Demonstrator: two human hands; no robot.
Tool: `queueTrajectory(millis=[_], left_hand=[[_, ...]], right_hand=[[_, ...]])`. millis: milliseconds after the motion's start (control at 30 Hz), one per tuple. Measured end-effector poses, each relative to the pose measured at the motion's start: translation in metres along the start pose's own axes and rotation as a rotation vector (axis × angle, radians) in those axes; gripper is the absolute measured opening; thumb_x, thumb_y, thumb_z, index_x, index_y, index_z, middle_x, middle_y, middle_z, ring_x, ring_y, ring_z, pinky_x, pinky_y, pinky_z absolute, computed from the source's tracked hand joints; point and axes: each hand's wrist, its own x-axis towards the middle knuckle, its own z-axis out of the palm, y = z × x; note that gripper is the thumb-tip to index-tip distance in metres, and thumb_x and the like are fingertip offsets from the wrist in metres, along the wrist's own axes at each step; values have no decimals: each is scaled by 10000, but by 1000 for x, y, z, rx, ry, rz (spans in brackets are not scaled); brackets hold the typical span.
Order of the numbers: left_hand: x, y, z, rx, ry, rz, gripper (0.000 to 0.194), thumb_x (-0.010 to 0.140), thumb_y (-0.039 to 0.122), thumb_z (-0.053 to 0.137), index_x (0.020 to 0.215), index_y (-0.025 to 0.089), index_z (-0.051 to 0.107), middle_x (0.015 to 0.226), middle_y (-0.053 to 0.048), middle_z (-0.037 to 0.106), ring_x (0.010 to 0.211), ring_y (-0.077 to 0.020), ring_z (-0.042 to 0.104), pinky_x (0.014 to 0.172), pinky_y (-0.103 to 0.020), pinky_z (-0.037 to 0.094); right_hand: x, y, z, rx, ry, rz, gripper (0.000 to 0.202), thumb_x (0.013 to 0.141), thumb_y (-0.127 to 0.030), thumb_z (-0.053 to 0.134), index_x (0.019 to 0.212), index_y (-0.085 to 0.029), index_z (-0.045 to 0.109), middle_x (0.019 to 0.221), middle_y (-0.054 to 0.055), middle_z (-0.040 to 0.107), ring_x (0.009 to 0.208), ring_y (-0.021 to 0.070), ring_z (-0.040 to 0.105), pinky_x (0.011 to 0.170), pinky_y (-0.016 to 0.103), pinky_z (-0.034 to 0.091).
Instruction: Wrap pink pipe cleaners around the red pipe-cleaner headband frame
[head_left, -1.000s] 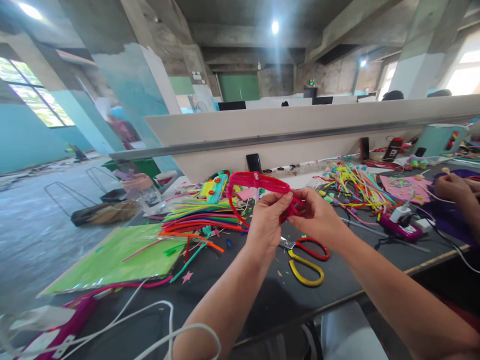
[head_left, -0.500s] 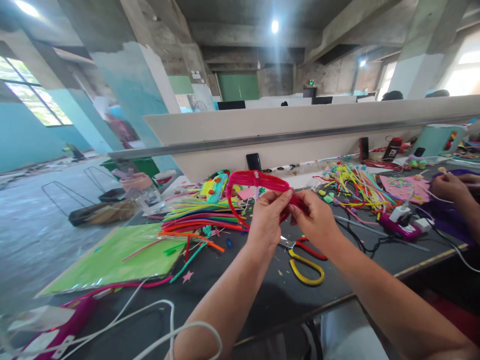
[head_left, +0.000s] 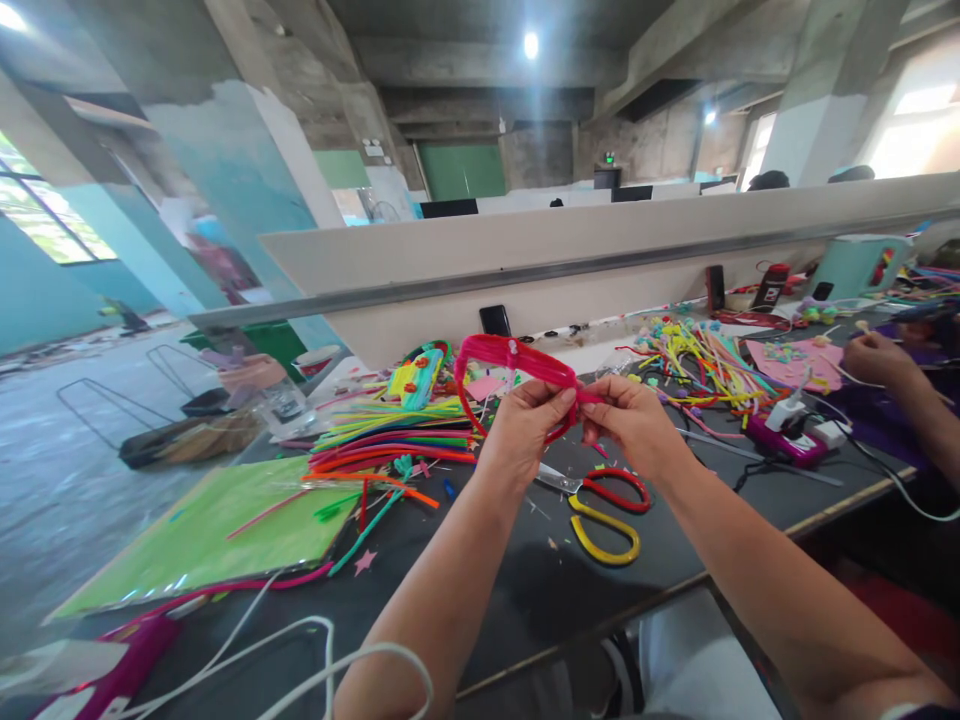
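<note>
Above the dark table, a loop of red and pink pipe cleaners (head_left: 517,356) is held up between both hands. My left hand (head_left: 529,425) pinches the loop's near right side. Close beside it, my right hand (head_left: 626,415) is closed on a pink pipe cleaner end (head_left: 590,397) that runs out of the loop. A small pale piece shows at the top of the loop. Below the hands lie scissors (head_left: 609,510) with one red and one yellow handle. Part of the loop is hidden behind the left hand.
Pipe cleaners (head_left: 390,440) in many colours lie left, near a green packet (head_left: 202,535). White cables (head_left: 315,640) cross the near left. Another person's hand (head_left: 877,355) is at right, beyond a purple power strip (head_left: 787,445). A phone (head_left: 495,320) leans on the partition.
The view has shifted slightly to the right. My hands have drawn a little apart, with a pink strand now showing between them. More of the scissors is visible.
</note>
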Motion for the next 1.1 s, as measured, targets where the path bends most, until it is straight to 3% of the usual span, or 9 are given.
queueTrajectory(millis=[167, 267, 400, 667, 900, 1100], left_hand=[[1, -5, 4, 1, 106, 62, 164, 607, 224, 796, 644, 125, 671, 591, 11, 628, 524, -60, 539, 513, -167, 435], [0, -5, 5, -4, 131, 63, 177, 611, 236, 793, 655, 123, 664, 579, 14, 613, 499, -65, 521, 477, -175, 415], [-1, -1, 5, -12, 92, 57, 198, 616, 262, 788, 671, 124, 657, 592, 1, 615, 500, -100, 531, 427, -207, 416], [1, 1, -1, 53, 25, 50, 203, 636, 264, 783, 728, 116, 679, 641, -6, 645, 556, -87, 565, 528, -201, 469], [2, -2, -4, 223, 38, 108, 206, 681, 306, 743, 662, 127, 642, 587, 2, 608, 504, -90, 537, 502, -213, 448], [3, -3, -9, 334, 34, 135, 219, 702, 324, 725, 666, 131, 629, 576, 8, 590, 504, -83, 512, 500, -201, 406]], right_hand=[[-5, 12, 9, -340, 151, -163, 317, 681, -260, 707, 925, -205, 512, 762, -12, 640, 582, 132, 609, 552, 272, 507], [-7, 16, 14, -416, 168, -245, 286, 743, -250, 652, 973, -221, 485, 782, -8, 651, 587, 136, 621, 562, 275, 503], [-4, 14, 14, -319, 144, -238, 135, 790, -272, 609, 879, -198, 540, 652, -26, 626, 521, 128, 609, 531, 264, 481], [10, 15, -3, 45, 31, -121, 199, 683, -274, 732, 764, -178, 578, 569, -52, 608, 460, 94, 557, 520, 255, 491], [4, 18, 3, -49, 46, -155, 235, 687, -334, 731, 758, -187, 563, 553, -55, 599, 488, 101, 577, 525, 246, 480], [-1, 18, 6, -112, 142, -263, 194, 702, -341, 712, 743, -203, 582, 597, -41, 607, 501, 115, 574, 523, 272, 483]])
